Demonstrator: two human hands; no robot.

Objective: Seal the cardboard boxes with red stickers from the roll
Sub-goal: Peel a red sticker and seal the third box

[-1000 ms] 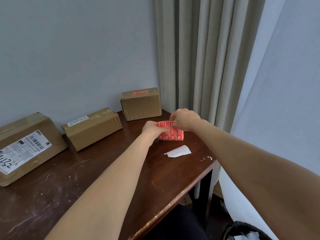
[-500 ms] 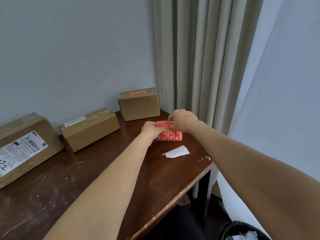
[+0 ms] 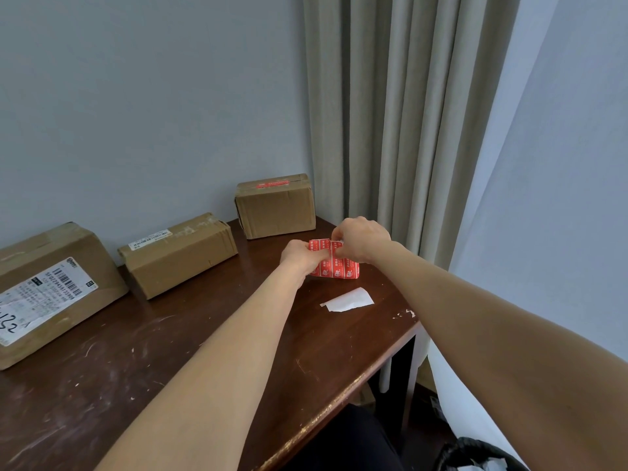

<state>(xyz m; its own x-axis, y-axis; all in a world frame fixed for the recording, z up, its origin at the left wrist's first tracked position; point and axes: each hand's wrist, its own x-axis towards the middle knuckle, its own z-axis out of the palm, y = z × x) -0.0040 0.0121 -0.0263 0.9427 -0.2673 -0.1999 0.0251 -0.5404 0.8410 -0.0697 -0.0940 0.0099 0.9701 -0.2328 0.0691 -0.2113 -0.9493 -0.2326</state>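
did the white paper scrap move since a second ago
No. The white paper scrap lies just left of the chipped spots, as before.

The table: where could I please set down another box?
The near-left tabletop, bordered by the labelled box, the middle box and the front edge, is bare. Crowded: the right corner, with far box, sticker roll, paper slip.

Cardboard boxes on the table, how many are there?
3: big labelled box at the left, long box in the middle, small red-stickered box by the curtain. More may hide off-frame left.
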